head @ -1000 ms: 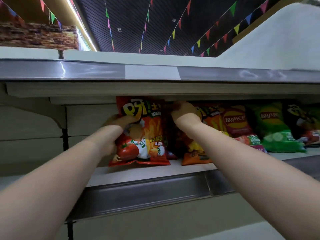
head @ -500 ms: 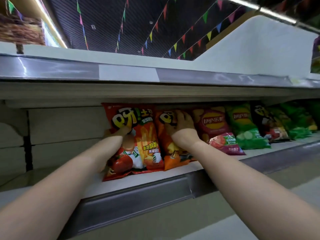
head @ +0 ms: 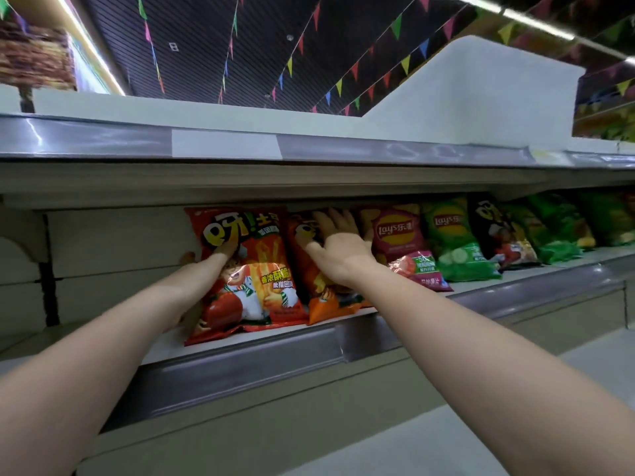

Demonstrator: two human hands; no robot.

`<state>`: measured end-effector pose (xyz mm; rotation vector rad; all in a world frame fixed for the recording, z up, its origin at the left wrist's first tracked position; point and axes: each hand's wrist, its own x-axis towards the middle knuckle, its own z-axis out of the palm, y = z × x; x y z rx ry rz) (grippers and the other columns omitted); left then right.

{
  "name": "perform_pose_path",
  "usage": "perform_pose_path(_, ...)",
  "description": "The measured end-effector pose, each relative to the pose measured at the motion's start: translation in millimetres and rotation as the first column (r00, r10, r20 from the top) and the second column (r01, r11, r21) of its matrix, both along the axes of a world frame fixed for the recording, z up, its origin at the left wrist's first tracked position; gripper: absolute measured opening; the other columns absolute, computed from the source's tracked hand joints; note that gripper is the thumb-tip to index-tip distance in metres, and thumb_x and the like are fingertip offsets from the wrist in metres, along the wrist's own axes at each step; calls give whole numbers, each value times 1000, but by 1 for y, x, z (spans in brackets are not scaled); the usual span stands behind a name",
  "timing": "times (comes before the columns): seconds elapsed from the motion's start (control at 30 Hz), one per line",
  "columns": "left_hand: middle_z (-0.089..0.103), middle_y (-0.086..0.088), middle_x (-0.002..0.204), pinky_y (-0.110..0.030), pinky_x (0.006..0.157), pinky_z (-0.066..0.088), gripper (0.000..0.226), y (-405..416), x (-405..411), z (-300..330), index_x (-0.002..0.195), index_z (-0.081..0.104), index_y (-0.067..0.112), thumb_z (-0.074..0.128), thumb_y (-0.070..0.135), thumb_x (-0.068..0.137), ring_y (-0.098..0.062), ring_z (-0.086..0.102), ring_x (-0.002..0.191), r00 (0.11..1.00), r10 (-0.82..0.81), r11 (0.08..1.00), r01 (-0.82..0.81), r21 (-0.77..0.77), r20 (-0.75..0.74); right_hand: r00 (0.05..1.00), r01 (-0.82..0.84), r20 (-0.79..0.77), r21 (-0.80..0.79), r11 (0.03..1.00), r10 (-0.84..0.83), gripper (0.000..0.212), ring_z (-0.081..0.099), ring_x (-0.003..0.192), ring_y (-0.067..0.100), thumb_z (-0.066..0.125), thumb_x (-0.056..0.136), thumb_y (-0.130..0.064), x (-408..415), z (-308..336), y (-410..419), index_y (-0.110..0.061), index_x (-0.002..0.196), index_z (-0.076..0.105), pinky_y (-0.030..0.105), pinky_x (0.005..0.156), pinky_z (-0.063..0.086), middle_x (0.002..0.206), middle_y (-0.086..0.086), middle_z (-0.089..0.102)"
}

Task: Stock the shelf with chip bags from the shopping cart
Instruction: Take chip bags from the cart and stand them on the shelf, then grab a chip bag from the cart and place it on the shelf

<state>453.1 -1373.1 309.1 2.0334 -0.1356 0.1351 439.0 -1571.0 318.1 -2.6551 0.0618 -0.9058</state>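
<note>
While the left hand [head: 220, 254] clasped the red bag [head: 247, 273], the right hand [head: 338, 245] pressed flat on the orange bag [head: 318, 286]; both bags looked light, crinkly, best held by the edges.

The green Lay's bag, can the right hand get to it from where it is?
Probably yes. The right hand lies flat on the orange chip bag, and only the pink Lay's bag stands between it and the green Lay's bag. The front of the shelf is open, so nothing blocks a sideways reach.
</note>
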Motion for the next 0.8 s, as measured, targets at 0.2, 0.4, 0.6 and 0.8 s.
perform_pose_path(0.2,38,-19,145,-35,103,31,62,8,-40,12,142,34,6,41,45,95,-35,37,132,889,361,931,-362,-49,283,965,-169,207,13,986,163,50,29,135,31,38,97,-41,-34,11,29,-15,139,39,47,109,24,142,15,40)
perform_pose_path(0.4,55,-9,131,-28,97,36,38,44,-113,-18,130,49,13,47,29,95,-25,48,123,718,528,839,-523,-149,453,762,-591,272,-75,803,587,43,36,131,23,51,91,-25,-69,-24,93,-11,132,49,31,108,25,137,9,47)
perform_pose_path(0.6,60,-8,123,-25,92,38,35,121,-210,-71,126,51,12,49,25,95,-23,53,116,587,736,662,-727,-180,338,565,-825,73,64,562,821,43,41,129,25,53,91,-21,-124,-67,198,-14,133,48,27,101,30,137,11,48)
perform_pose_path(0.8,54,-6,128,-24,89,39,35,218,-316,-127,128,49,13,45,27,96,-20,51,109,462,871,489,-848,-206,164,322,-926,-99,175,335,942,41,42,130,23,51,93,-21,-208,-119,312,-13,133,48,24,101,29,139,12,46)
